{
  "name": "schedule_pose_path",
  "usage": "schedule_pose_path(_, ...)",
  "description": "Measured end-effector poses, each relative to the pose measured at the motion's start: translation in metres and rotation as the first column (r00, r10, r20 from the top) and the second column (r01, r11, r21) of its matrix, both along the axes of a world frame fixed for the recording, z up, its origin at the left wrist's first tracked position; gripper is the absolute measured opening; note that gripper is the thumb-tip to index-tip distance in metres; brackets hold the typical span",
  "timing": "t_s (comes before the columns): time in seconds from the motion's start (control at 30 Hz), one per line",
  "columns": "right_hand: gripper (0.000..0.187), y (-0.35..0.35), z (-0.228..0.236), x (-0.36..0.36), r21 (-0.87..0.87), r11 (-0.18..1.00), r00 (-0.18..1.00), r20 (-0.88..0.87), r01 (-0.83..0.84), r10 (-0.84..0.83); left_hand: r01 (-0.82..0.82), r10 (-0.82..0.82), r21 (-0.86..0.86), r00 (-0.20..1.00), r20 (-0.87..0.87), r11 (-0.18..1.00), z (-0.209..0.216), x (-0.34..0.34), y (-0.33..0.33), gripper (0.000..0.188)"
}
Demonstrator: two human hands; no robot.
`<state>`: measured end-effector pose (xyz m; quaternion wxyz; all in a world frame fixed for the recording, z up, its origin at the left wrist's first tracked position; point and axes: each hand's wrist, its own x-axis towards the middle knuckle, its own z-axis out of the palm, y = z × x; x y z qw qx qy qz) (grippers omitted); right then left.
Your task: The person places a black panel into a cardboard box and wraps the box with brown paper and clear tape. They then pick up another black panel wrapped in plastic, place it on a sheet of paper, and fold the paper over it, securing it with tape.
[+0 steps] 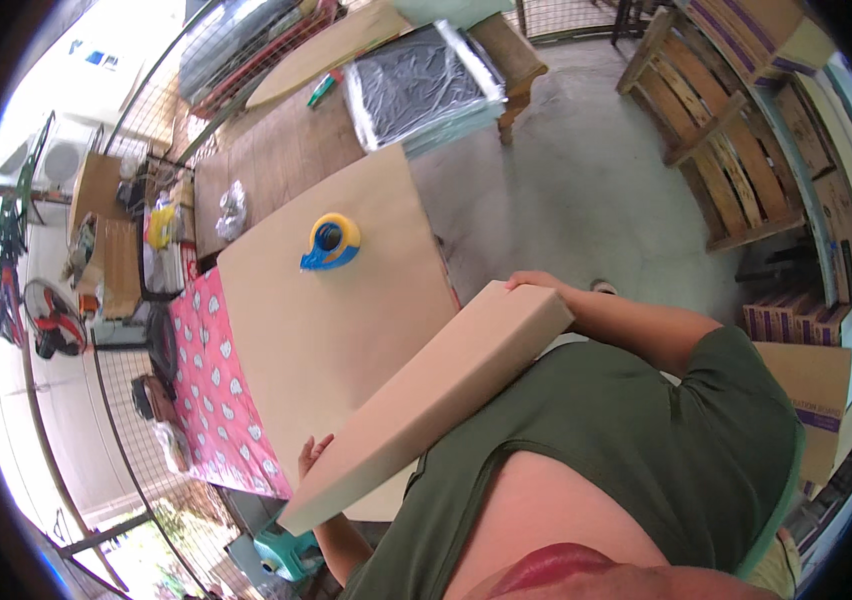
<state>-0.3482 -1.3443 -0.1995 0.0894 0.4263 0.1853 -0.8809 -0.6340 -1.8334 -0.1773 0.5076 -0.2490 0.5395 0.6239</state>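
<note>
I hold a long, flat, plain brown cardboard box tilted against my front, one narrow side facing up. My left hand grips its lower left end, with the fingertips showing past the edge and the rest hidden behind the box. At the opposite end, the fingers of my right hand are bent over the upper corner. Beyond the box, a large brown sheet covers the near part of the table. A blue and yellow tape dispenser with a roll in it rests on that sheet, apart from both hands.
A pink patterned cloth shows left of the sheet. Farther back on the wooden table lie a plastic-wrapped black panel, a crumpled clear plastic piece and a green and red object. Wooden pallets and boxes stand at right.
</note>
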Motion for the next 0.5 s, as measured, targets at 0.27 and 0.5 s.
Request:
schedule_pose_path(0.27,0.032,0.110,-0.032,0.147,-0.020,0.961,0.958,-0.079,0.276,-0.277,0.291,-0.304,-0.087,0.924,-0.231,0.953,-0.012,0.053,0.183,0.038)
schedule_pose_path(0.5,0.023,0.174,-0.097,0.345,-0.075,0.775,0.766,-0.120,0.628,-0.632,0.597,-0.596,0.014,0.802,-0.050,0.802,-0.053,0.114,0.381,0.035)
